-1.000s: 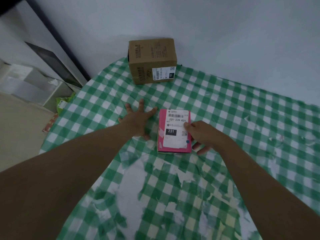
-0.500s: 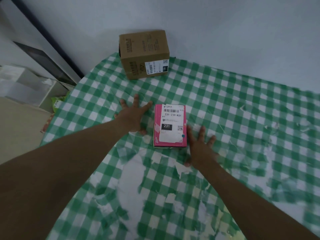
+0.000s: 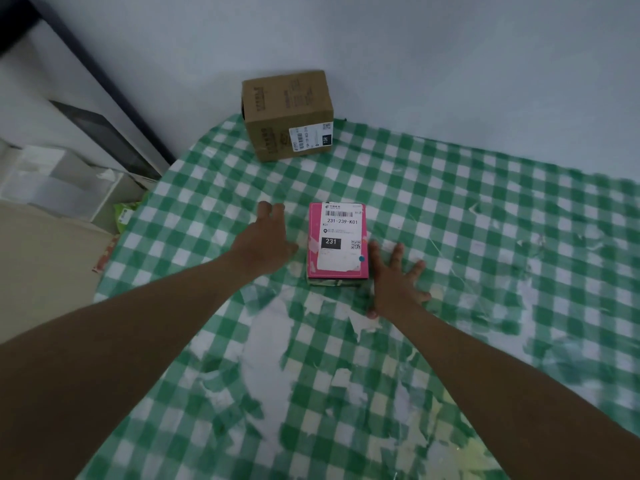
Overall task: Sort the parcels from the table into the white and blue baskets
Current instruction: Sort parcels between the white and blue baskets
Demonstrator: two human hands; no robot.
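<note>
A pink parcel [image 3: 337, 242] with a white shipping label marked 231 lies flat in the middle of the table [image 3: 467, 209], which wears a green and white checked cloth. My left hand [image 3: 265, 240] hovers just left of it, fingers loosely bent, holding nothing. My right hand [image 3: 394, 282] lies flat on the cloth with fingers spread, right beside the parcel's lower right corner. A brown cardboard box [image 3: 287, 114] with a label stands at the far edge against the wall. No basket is in view.
A pale wall runs behind the table. White shelving [image 3: 59, 181] and a dark-framed panel [image 3: 104, 133] stand off the left edge, with a green packet [image 3: 124, 213] on the floor below. The cloth is worn and patchy near me.
My right hand left the pink parcel's label and now lies flat on the cloth beside it. My left hand lifted off the cloth and its fingers bent.
</note>
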